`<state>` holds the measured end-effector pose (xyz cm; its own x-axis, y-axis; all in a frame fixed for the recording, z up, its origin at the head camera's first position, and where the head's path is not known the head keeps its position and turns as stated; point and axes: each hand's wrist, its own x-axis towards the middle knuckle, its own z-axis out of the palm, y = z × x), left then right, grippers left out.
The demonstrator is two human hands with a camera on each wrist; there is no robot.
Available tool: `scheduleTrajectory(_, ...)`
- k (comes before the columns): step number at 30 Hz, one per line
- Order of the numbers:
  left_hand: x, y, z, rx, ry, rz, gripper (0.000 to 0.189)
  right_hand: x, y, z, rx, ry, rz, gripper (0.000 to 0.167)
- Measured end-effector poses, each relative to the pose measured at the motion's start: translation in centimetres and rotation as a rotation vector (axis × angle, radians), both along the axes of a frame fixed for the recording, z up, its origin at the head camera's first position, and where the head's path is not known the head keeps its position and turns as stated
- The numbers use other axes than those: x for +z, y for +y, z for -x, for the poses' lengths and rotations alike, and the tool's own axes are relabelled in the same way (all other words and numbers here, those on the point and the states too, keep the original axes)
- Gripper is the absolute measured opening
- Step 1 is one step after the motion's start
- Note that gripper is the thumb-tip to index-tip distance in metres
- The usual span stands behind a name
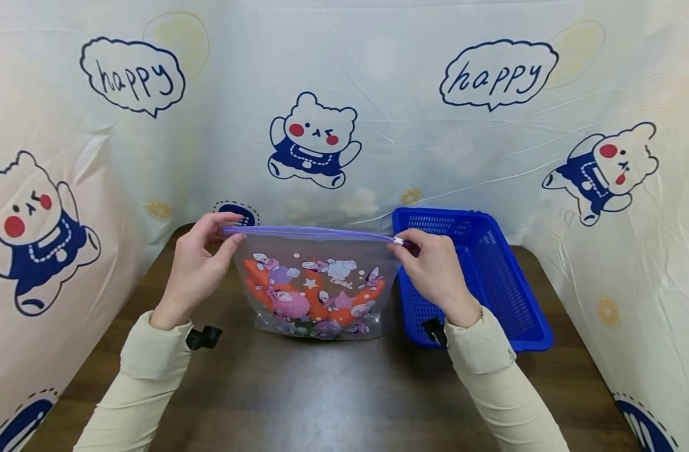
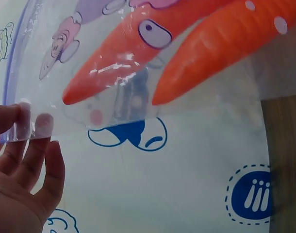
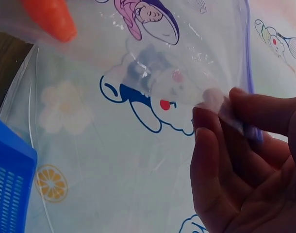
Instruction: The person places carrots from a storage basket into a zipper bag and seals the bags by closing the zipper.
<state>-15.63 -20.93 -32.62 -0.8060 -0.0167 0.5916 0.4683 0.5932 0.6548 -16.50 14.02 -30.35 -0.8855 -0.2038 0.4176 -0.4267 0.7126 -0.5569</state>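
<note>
A clear zip bag (image 1: pixel 316 282) printed with cartoon figures, shells and stars stands upright between both hands, its purple zip strip (image 1: pixel 310 231) along the top. Inside it are orange carrots (image 2: pixel 221 53) with pointed tips, and something green shows low in the bag. My left hand (image 1: pixel 200 260) pinches the bag's top left corner between thumb and fingers. At the top right corner, my right hand (image 1: pixel 435 267) pinches the bag's edge by the white zip slider (image 1: pixel 398 241). The right wrist view shows thumb and fingers closed on the film there.
A blue plastic basket (image 1: pixel 533 314) with perforated walls stands on the right of the brown wooden table (image 1: pixel 322 395), partly behind my right hand. Pale cloth (image 1: pixel 406 75) with bears and "happy" bubbles hangs around the back and both sides.
</note>
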Motion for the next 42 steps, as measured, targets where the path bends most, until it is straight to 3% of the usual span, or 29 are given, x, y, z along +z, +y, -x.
scheduleTrajectory(7, -0.1, -0.4, 0.0, 0.086, -0.031, -0.063, 0.029, 0.1, -0.1, -0.2, 0.036, -0.086, 0.050, 0.013)
scheduleTrajectory(14, 0.1, -0.1, 0.0, 0.124, -0.022, -0.125, 0.030, 0.3, -0.1, -0.6, 0.100, -0.155, 0.064, 0.014)
scheduleTrajectory(17, 0.3, 0.4, 0.2, 0.128, 0.037, -0.122, 0.032, 0.3, -0.1, -0.6, 0.111, -0.178, 0.091, 0.013)
scheduleTrajectory(22, 0.7, 2.2, 0.2, 0.126, 0.239, -0.014, 0.033, 0.2, -0.1, -0.6, 0.124, -0.212, 0.140, 0.012)
scheduleTrajectory(25, 0.9, 4.0, -0.1, 0.075, 0.350, 0.117, 0.033, 0.2, -0.1, -0.6, 0.127, -0.223, 0.150, 0.012)
scheduleTrajectory(29, 1.1, 6.8, -0.5, -0.069, 0.422, 0.287, 0.028, 0.1, -0.1, -0.5, 0.161, -0.274, 0.199, 0.013)
scheduleTrajectory(32, 1.2, 8.9, -0.8, -0.156, 0.419, 0.356, 0.026, 0.0, -0.2, -0.6, 0.201, -0.311, 0.236, 0.015)
scheduleTrajectory(35, 1.4, 10.7, -0.9, -0.203, 0.408, 0.395, 0.028, 0.0, -0.3, -0.8, 0.239, -0.319, 0.250, 0.016)
scheduleTrajectory(42, 1.6, 13.2, -0.7, -0.233, 0.388, 0.491, 0.029, 0.0, -0.8, -1.2, 0.292, -0.273, 0.244, 0.016)
